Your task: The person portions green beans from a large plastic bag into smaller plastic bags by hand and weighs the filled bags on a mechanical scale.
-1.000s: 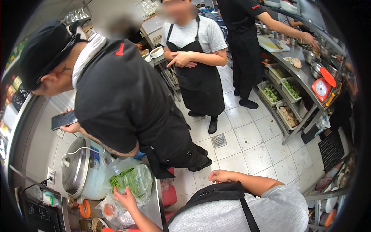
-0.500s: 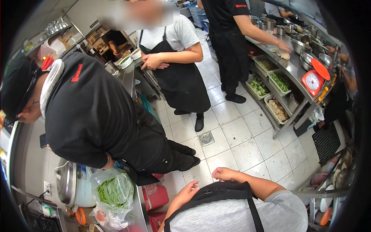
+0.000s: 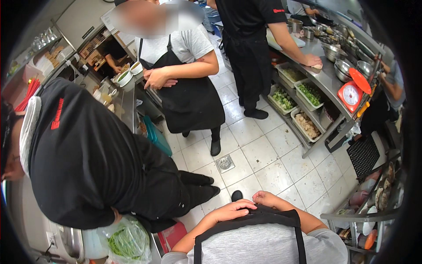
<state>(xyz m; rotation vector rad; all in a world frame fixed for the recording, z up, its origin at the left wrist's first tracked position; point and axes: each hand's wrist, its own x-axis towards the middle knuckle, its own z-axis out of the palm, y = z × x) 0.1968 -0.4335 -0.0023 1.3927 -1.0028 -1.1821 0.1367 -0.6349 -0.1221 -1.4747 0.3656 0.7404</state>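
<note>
Both my hands are close together at the front of my black apron (image 3: 246, 220). My left hand (image 3: 234, 210) lies flat across the apron's upper edge, fingers stretched to the right, with nothing in it. Just beyond and to the right, my right hand (image 3: 265, 199) has its fingers loosely bent and a little apart; I see nothing in it. The fingertips of the two hands almost meet. Part of the right fingers is hard to make out. The tip of a black shoe (image 3: 237, 195) shows just beyond my left hand.
A co-worker in black (image 3: 83, 163) bends at the left counter, beside a plastic bag of green vegetables (image 3: 127, 240). Ahead, a person in a black apron (image 3: 189, 105) stands with arms folded. A steel table (image 3: 327, 79) at right holds bowls and a red scale (image 3: 350, 95). A floor drain (image 3: 225, 163) lies between.
My hands have come together; the left moved right onto the apron's edge. My view has shifted, and the bending co-worker appears lower and further left. The far co-worker's hand still rests on the steel table.
</note>
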